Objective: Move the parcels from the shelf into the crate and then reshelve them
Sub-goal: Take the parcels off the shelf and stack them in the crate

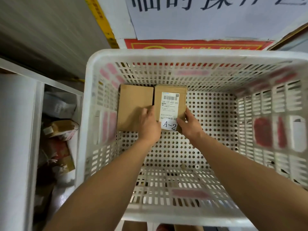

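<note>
While blurred parcels (58, 130) crowd the white shelf (38, 100) at left, your left hand (149, 125) and right hand (190, 124) grip the labelled cardboard box (170, 104) in the crate (103, 57), far-left corner, beside a plain box (133, 105); your fingertips are hidden.

2 cardboard parcels in 1 white crate (100, 55): 1 plain parcel (131, 104), 1 labelled parcel (170, 104) w/ 1 "A-2" sticker (169, 125). 2 hands: left hand (149, 125), right hand (189, 125). 1 shelf unit (37, 104) at left w/ approx. 4+ more parcels (61, 127); exact no. unclear.
</note>
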`<move>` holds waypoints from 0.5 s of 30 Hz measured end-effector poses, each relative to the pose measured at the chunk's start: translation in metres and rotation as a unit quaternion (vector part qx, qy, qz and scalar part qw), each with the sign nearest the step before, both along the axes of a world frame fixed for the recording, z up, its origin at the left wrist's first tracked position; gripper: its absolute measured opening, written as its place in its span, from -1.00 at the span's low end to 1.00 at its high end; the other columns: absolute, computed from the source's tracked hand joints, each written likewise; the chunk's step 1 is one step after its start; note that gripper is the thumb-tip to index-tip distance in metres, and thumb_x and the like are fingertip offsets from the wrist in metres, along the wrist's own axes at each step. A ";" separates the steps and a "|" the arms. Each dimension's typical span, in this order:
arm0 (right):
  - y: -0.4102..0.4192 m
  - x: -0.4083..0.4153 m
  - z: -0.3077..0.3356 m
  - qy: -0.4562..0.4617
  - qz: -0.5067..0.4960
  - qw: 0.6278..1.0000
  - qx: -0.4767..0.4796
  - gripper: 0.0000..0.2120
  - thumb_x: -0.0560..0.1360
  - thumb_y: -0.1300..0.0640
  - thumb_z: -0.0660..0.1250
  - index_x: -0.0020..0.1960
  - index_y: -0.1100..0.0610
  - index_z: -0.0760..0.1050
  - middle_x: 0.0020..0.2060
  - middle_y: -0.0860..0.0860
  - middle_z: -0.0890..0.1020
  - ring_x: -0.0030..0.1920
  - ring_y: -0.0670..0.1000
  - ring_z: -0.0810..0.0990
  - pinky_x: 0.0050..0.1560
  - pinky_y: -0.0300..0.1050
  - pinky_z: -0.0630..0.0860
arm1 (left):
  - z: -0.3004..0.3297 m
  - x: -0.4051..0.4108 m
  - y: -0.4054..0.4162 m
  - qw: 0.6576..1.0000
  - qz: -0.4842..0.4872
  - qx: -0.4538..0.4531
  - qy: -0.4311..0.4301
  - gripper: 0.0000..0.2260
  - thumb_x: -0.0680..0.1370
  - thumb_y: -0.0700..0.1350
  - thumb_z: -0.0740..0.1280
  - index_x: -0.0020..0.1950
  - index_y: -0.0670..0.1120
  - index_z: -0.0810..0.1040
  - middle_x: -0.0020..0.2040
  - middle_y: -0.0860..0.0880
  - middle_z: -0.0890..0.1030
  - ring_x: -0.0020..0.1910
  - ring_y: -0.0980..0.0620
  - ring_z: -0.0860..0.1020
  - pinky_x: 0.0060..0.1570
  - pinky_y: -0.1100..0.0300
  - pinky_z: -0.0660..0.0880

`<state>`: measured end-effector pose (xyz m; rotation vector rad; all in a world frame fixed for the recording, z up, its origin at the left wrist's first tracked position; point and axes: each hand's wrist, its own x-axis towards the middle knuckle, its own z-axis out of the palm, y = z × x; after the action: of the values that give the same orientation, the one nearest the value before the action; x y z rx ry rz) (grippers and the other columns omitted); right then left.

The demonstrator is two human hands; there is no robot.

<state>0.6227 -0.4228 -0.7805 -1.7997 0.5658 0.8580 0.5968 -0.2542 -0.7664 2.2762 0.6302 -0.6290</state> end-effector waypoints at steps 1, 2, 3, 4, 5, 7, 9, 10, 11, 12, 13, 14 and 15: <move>0.001 0.000 0.006 0.002 0.008 1.000 -0.009 -0.35 0.69 0.13 0.28 0.64 -0.33 0.14 0.42 -0.14 0.55 0.16 0.03 0.69 0.14 0.11 0.71 | 0.005 0.000 0.001 1.000 0.007 -0.013 0.008 -0.35 0.64 -0.19 0.37 0.68 0.04 0.19 0.59 -0.06 0.26 0.55 -0.10 0.35 0.52 -0.12 0.38; 0.001 -0.001 0.015 -0.002 0.016 1.000 -0.019 -0.35 0.69 0.13 0.28 0.67 -0.26 0.13 0.44 -0.13 0.53 0.16 0.02 0.69 0.11 0.03 0.71 | 0.012 -0.001 0.002 0.999 0.012 -0.028 0.009 -0.37 0.65 -0.16 0.36 0.67 0.06 0.21 0.58 -0.05 0.30 0.52 -0.08 0.40 0.50 -0.10 0.41; 0.002 -0.002 0.025 -0.007 0.027 0.999 -0.029 -0.36 0.70 0.13 0.28 0.68 -0.19 0.14 0.45 -0.11 0.52 0.15 0.01 0.69 0.02 -0.07 0.70 | 0.023 -0.003 0.003 0.999 0.014 -0.041 0.012 -0.42 0.67 -0.13 0.35 0.66 0.06 0.24 0.53 -0.03 0.37 0.46 -0.07 0.46 0.46 -0.07 0.45; 0.002 -0.005 0.035 -0.016 0.041 0.998 -0.040 -0.39 0.70 0.12 0.28 0.68 -0.14 0.17 0.43 -0.08 0.54 0.10 0.00 0.69 -0.12 -0.19 0.66 | 0.036 -0.005 0.006 0.998 0.014 -0.053 0.010 -0.48 0.68 -0.11 0.34 0.63 0.06 0.30 0.48 -0.02 0.44 0.39 -0.08 0.53 0.39 -0.03 0.51; 0.004 -0.008 0.049 -0.027 0.055 0.997 -0.047 -0.43 0.71 0.10 0.28 0.67 -0.11 0.20 0.39 -0.09 0.55 0.03 -0.01 0.70 -0.24 -0.26 0.60 | 0.049 -0.008 0.009 0.998 0.015 -0.066 0.008 -0.54 0.69 -0.09 0.32 0.60 0.06 0.35 0.43 -0.01 0.49 0.32 -0.10 0.58 0.30 0.01 0.56; 0.010 -0.016 0.081 -0.058 0.094 0.992 -0.053 -0.47 0.71 0.05 0.29 0.65 -0.08 0.24 0.38 -0.09 0.54 0.13 0.03 0.70 -0.13 -0.20 0.65 | 0.081 -0.016 0.018 0.996 0.025 -0.087 -0.018 -0.61 0.71 -0.06 0.30 0.54 0.04 0.43 0.39 0.01 0.54 0.25 -0.11 0.63 0.21 0.03 0.62; 0.018 -0.020 0.120 -0.097 0.125 0.986 -0.055 -0.49 0.70 0.04 0.31 0.62 -0.06 0.31 0.47 -0.05 0.52 0.39 0.04 0.57 0.29 0.01 0.61 | 0.116 -0.023 0.030 0.994 0.024 -0.087 -0.063 -0.65 0.70 -0.06 0.32 0.49 0.00 0.50 0.38 0.03 0.56 0.28 0.01 0.58 0.28 0.15 0.54; 0.024 -0.022 0.143 -0.116 0.144 0.981 -0.054 -0.52 0.70 0.03 0.31 0.60 -0.05 0.35 0.47 -0.03 0.52 0.42 0.01 0.54 0.36 0.01 0.56 | 0.137 -0.028 0.038 0.993 0.025 -0.090 -0.079 -0.66 0.70 -0.06 0.33 0.48 -0.02 0.51 0.37 0.04 0.56 0.27 0.07 0.56 0.25 0.26 0.49; 0.031 -0.023 0.168 -0.134 0.166 0.975 -0.058 -0.55 0.70 0.02 0.31 0.58 -0.05 0.38 0.45 -0.04 0.54 0.41 -0.02 0.54 0.35 -0.05 0.54 | 0.160 -0.033 0.048 0.992 0.025 -0.089 -0.087 -0.67 0.70 -0.07 0.33 0.47 -0.03 0.52 0.35 0.05 0.57 0.24 0.11 0.55 0.18 0.35 0.44; 0.040 -0.024 0.195 -0.150 0.188 0.969 -0.061 -0.57 0.71 0.00 0.30 0.56 -0.05 0.42 0.42 -0.05 0.56 0.39 -0.04 0.55 0.30 -0.11 0.53 | 0.183 -0.038 0.059 0.991 0.024 -0.086 -0.098 -0.68 0.70 -0.07 0.32 0.47 -0.04 0.53 0.33 0.05 0.58 0.21 0.13 0.54 0.11 0.41 0.41; 0.049 -0.026 0.222 -0.166 0.209 0.962 -0.065 -0.59 0.71 -0.02 0.29 0.54 -0.05 0.44 0.40 -0.07 0.58 0.37 -0.06 0.56 0.27 -0.15 0.52 | 0.207 -0.044 0.070 0.991 0.023 -0.074 -0.111 -0.68 0.70 -0.06 0.33 0.45 -0.05 0.54 0.31 0.04 0.59 0.20 0.11 0.56 0.08 0.40 0.43; 0.059 -0.029 0.248 -0.184 0.228 0.954 -0.068 -0.61 0.71 -0.03 0.29 0.52 -0.04 0.47 0.38 -0.09 0.59 0.36 -0.06 0.56 0.26 -0.14 0.53 | 0.232 -0.051 0.082 0.990 0.019 -0.057 -0.129 -0.69 0.70 -0.05 0.33 0.44 -0.06 0.55 0.30 0.02 0.60 0.20 0.07 0.57 0.11 0.33 0.47; 0.069 -0.032 0.275 -0.200 0.248 0.945 -0.070 -0.62 0.71 -0.03 0.29 0.50 -0.04 0.49 0.35 -0.11 0.59 0.35 -0.06 0.57 0.29 -0.10 0.54 | 0.256 -0.059 0.093 0.989 0.013 -0.035 -0.146 -0.69 0.69 -0.05 0.34 0.43 -0.07 0.56 0.30 -0.01 0.61 0.22 0.03 0.58 0.17 0.24 0.49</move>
<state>0.5907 -0.3538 -0.5057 -2.2176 -0.1022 0.7550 0.5375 -0.1613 -0.5107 2.2321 0.4847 -0.2903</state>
